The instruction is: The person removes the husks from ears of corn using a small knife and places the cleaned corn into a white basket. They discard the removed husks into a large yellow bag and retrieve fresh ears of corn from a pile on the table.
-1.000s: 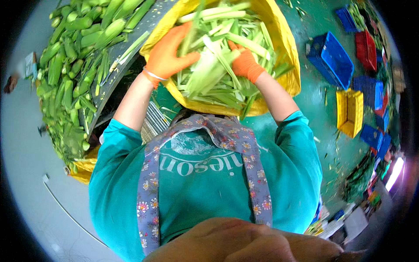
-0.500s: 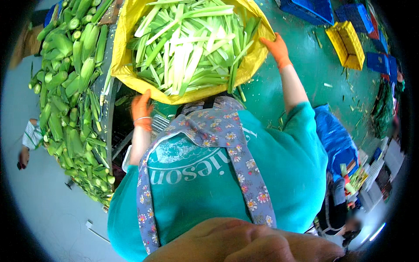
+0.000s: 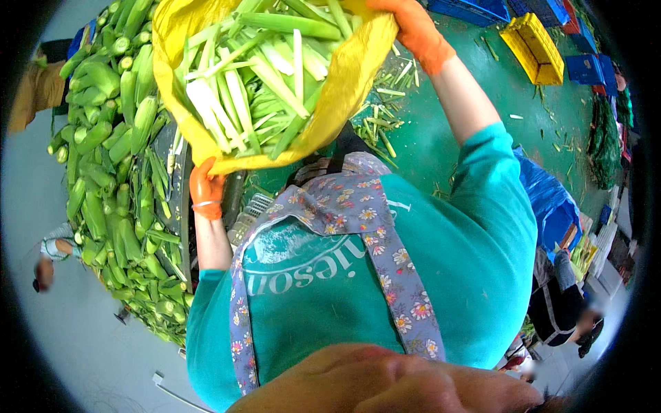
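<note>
A large yellow sack (image 3: 351, 86) gapes open in front of me, filled with cut green and pale leaf strips that look like corn husks (image 3: 275, 76). My right hand (image 3: 416, 34), in an orange glove, grips the sack's rim on the far right side. At the near left edge, my left hand (image 3: 207, 189), gloved in orange too, closes on the rim; its fingertips are partly hidden by the sack. Just left of the sack lies a big heap of green corn ears (image 3: 113, 138).
Loose husk scraps (image 3: 385, 124) lie on the green floor right of the sack. Yellow (image 3: 537, 51) and blue crates (image 3: 475, 10) stand farther off at right, with a blue bag (image 3: 551, 206) nearer. Other people (image 3: 554, 296) are at the right and left edges.
The sack has shifted left and its right rim is pulled up, uncovering floor scraps. My right hand has gone up and left; my left hand has moved slightly left and down onto the rim.
</note>
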